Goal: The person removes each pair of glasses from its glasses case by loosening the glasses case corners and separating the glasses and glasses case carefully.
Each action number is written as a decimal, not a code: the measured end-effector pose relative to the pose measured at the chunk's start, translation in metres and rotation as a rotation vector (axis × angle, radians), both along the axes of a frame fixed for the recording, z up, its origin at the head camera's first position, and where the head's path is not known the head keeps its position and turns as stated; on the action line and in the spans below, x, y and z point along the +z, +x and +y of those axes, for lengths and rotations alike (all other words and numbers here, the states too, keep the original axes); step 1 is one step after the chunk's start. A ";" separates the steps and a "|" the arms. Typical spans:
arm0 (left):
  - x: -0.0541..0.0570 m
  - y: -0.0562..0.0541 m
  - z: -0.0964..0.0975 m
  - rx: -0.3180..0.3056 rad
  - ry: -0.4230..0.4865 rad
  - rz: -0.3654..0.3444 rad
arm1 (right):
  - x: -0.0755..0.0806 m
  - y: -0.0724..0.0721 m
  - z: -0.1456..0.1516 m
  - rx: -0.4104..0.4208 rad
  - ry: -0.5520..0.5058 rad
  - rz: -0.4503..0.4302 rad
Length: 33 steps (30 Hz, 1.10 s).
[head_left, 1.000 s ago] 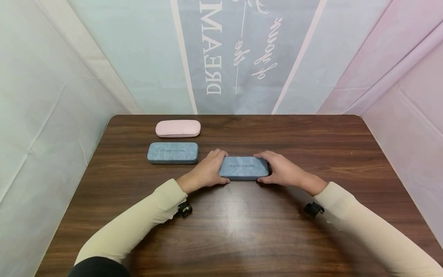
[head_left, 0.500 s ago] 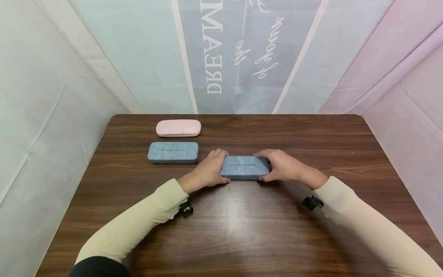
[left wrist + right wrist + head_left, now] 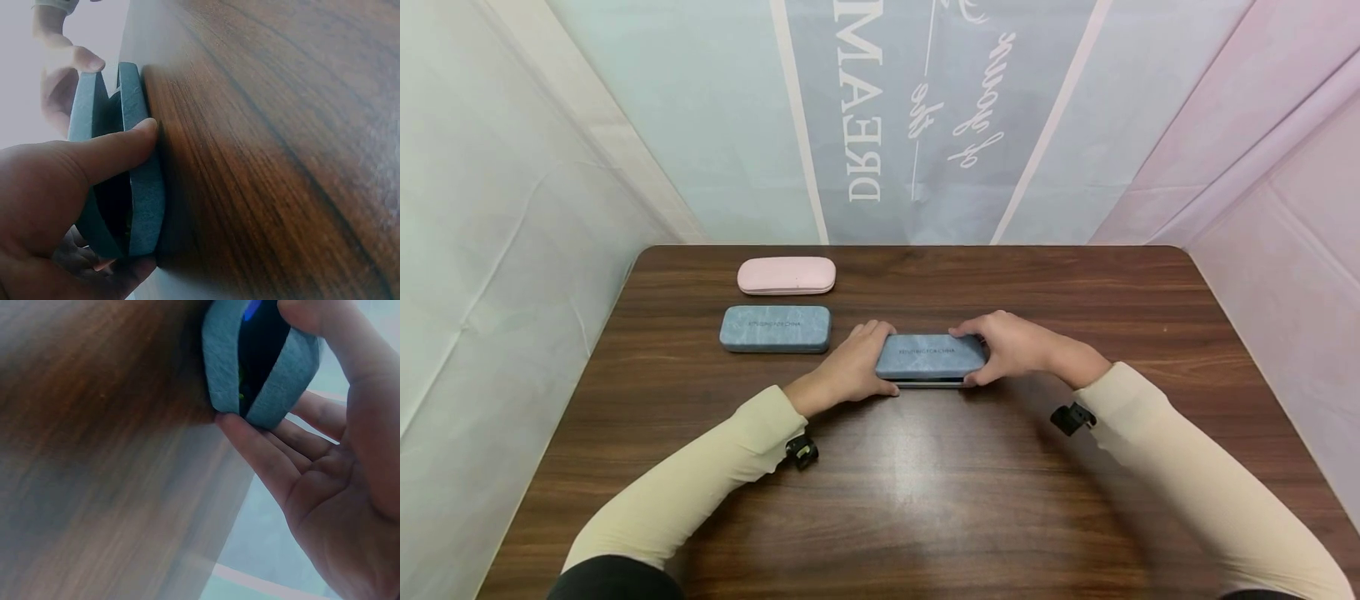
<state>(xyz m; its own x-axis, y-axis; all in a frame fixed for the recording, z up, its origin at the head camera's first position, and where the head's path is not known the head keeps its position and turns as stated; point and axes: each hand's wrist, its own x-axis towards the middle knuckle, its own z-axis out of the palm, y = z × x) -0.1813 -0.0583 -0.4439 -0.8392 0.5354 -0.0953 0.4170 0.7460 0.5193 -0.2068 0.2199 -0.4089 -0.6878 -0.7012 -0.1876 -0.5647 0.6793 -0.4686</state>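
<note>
A blue marbled glasses case (image 3: pixel 930 354) with small dark lettering lies on the table between both hands, its lid raised a little along the front. My left hand (image 3: pixel 855 367) grips the left end; in the left wrist view its thumb (image 3: pixel 119 152) presses on the lower half. At the right end my right hand (image 3: pixel 1017 350) holds the case, the thumb (image 3: pixel 306 314) at the lid's front edge and a finger near the hinge side. Through the gap the dark interior (image 3: pixel 256 356) shows, with small blue and yellow-green spots I cannot identify.
To the left lies a second blue glasses case (image 3: pixel 775 328), shut. Behind it is a pink glasses case (image 3: pixel 786 276), also shut. The brown wooden table (image 3: pixel 910 483) meets a printed cloth backdrop (image 3: pixel 917 125) at its far edge.
The lid of the held glasses case has lifted at the front, where it was shut before. My right hand and wrist have risen slightly; the left hand has stayed nearly still.
</note>
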 end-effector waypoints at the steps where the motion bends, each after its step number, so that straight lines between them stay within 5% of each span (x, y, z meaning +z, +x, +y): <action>1: 0.000 0.000 0.000 0.000 0.001 -0.001 | 0.001 -0.001 0.000 -0.002 -0.002 -0.013; 33: -0.010 0.002 -0.007 0.043 0.103 -0.010 | 0.011 -0.028 0.003 0.020 -0.014 -0.280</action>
<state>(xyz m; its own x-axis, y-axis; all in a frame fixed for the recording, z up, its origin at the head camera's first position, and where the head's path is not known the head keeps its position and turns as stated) -0.1793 -0.0655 -0.4541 -0.8609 0.5063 -0.0507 0.3799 0.7058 0.5979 -0.2346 0.2231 -0.3976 -0.5967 -0.7179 -0.3586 -0.4252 0.6619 -0.6173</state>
